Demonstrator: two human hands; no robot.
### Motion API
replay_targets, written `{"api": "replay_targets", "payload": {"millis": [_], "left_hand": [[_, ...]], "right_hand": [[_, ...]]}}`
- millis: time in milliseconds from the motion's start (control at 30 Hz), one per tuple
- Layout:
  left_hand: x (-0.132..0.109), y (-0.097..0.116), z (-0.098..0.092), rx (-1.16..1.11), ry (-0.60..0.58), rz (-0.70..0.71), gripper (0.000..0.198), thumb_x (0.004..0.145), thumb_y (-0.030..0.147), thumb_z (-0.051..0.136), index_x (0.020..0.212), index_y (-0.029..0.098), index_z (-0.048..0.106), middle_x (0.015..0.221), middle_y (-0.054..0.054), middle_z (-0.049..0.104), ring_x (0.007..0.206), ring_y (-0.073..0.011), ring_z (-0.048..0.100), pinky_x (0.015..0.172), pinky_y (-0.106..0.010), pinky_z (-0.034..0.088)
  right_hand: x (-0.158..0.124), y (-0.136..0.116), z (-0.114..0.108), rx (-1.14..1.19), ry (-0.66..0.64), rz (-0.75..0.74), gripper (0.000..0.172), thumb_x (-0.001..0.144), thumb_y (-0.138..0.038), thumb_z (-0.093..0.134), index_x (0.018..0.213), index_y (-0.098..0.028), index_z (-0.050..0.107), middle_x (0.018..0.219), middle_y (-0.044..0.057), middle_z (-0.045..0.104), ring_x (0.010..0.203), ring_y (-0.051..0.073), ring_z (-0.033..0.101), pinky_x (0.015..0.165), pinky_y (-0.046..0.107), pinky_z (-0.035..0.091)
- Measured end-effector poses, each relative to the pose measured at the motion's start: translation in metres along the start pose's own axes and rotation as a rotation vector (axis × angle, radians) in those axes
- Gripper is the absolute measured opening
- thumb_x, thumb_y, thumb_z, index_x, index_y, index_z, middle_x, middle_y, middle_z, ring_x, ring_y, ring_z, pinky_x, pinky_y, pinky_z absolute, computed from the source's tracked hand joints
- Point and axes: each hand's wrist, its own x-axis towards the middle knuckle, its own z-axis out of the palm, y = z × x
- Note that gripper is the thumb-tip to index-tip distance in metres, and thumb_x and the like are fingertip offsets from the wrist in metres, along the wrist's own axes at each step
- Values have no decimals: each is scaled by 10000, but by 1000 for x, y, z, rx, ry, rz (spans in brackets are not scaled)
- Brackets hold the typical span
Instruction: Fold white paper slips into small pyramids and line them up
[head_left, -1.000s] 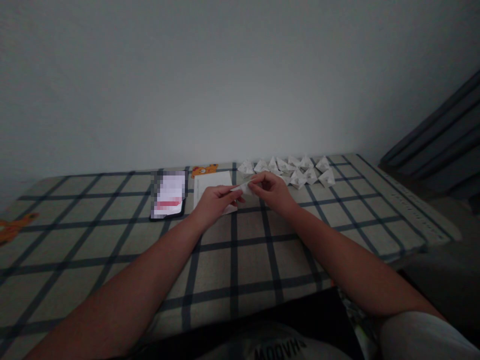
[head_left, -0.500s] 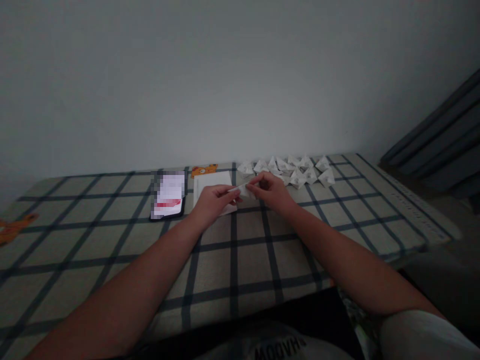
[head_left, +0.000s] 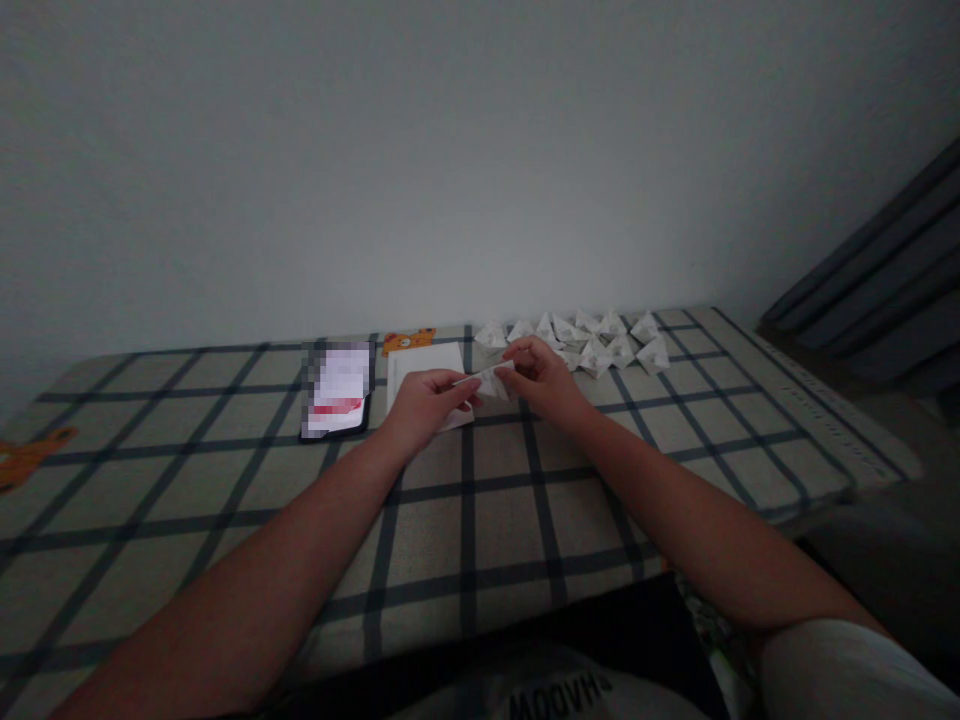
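Both hands meet above a checked tablecloth and pinch one small folded piece of white paper. My left hand grips its left end with curled fingers. My right hand holds the right end between thumb and fingertips. Under the left hand lies a flat white sheet of paper. Beyond the right hand, near the wall, sit several small white folded paper shapes.
A phone with a lit screen lies left of the white sheet. An orange cartoon print shows on the cloth by the wall. A dark curtain hangs at the right. The table edge drops off on the right.
The folded piece has tilted slightly, its right end raised a little by my right hand. Both hands stay in nearly the same place.
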Motion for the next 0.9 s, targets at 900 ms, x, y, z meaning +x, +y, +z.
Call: {"api": "replay_targets", "payload": {"millis": [900], "left_hand": [[-1,-2,0,90,-87,-11,302,743,452,670,797,159,716,658,-34,680,565,-137,609,526,-239,444]], "right_hand": [[-2,-1,-3,-176,-46,-57,228,818,-370,615,919,-181,692,806,22,669,681,105,575,627,242,440]]}}
